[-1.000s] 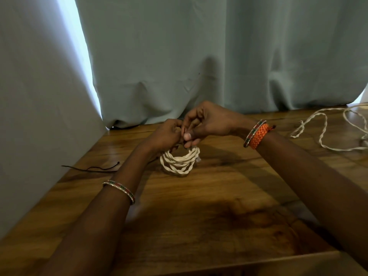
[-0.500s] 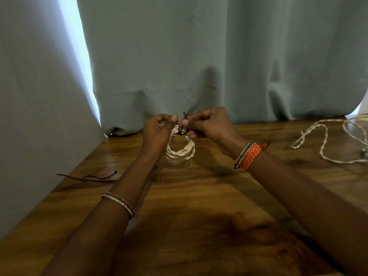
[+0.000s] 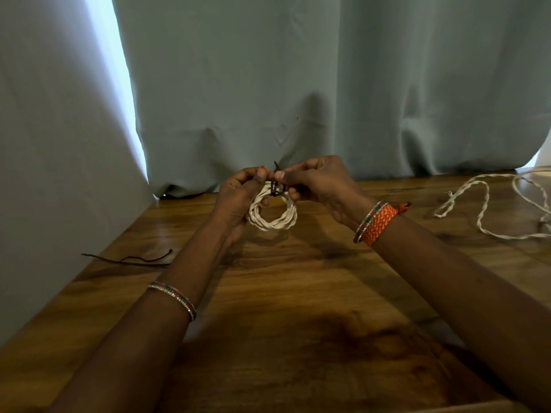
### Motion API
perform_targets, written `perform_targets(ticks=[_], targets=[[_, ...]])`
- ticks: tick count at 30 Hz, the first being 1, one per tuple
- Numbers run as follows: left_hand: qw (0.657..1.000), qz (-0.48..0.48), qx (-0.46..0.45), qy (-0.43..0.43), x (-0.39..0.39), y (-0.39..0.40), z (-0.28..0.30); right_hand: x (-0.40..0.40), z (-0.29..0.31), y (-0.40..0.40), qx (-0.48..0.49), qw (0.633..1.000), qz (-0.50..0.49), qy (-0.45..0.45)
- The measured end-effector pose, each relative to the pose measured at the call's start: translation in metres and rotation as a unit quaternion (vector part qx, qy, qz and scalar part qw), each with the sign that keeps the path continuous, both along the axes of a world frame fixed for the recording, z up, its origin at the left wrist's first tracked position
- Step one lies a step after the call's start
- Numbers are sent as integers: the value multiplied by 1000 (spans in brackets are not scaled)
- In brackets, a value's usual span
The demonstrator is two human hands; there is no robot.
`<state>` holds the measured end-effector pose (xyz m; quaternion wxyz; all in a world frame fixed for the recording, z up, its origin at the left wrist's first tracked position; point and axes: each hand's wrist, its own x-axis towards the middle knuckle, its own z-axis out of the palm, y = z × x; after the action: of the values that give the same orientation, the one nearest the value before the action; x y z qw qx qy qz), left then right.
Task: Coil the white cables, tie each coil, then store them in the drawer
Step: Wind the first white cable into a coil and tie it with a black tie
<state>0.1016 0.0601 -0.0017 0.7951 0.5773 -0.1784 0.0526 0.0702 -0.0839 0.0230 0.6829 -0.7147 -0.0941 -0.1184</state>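
**Both hands pinching a dark tie at the top of a white cable coil**

The left hand [image 3: 238,195] and the right hand [image 3: 319,183] are meeting above the brown wooden tabletop [image 3: 298,293], holding up a small round coil of twisted white cable [image 3: 272,214]. The coil is hanging upright, lifted off the wood, with its open ring facing the camera. At the top of the coil a thin dark brown tie [image 3: 275,186] is wrapping the strands, and one short end of it is sticking up between the two thumbs.

The left hand is pinching the tie between thumb and forefinger, with its lower fingers curling behind the left side of the coil. The right hand is pinching the other side of the tie in the same way, its remaining fingers folding in toward the palm just beside the coil's upper right edge. The thumbs are nearly touching.

A second white twisted cable [image 3: 483,210] is lying loose and uncoiled at the right side of the table, well apart from the hands. A thin dark cord [image 3: 134,259] is lying on the wood at the left, near the pale grey-green curtain [image 3: 298,84] that is hanging behind the table. The left wrist is wearing a beaded bangle [image 3: 176,298], and the right wrist is wearing an orange woven band [image 3: 380,223] beside another bangle.
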Motion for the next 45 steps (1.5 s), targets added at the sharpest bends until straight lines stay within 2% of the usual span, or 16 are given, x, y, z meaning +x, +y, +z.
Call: perform_targets(ticks=[9, 16, 23, 28, 36, 45], targets=[[1000, -10, -9, 19, 2, 1, 0, -2, -1, 4, -78, 992, -19, -93], [999, -34, -3, 5, -3, -1, 1, -6, 5, 5, -102, 995, -17, -13], [996, -74, -51, 20, -2, 1, 0, -12, 8, 7, -117, 992, 18, -38], [993, -113, -24, 10, -6, -1, 1, -15, 10, 6, -148, 988, 5, -53], [993, -109, -35, -3, 0, 5, 0, -11, 11, 7, -95, 994, 34, -37], [992, -123, -42, -11, 0, 3, -1, -12, 14, 5, -123, 991, 28, -33]])
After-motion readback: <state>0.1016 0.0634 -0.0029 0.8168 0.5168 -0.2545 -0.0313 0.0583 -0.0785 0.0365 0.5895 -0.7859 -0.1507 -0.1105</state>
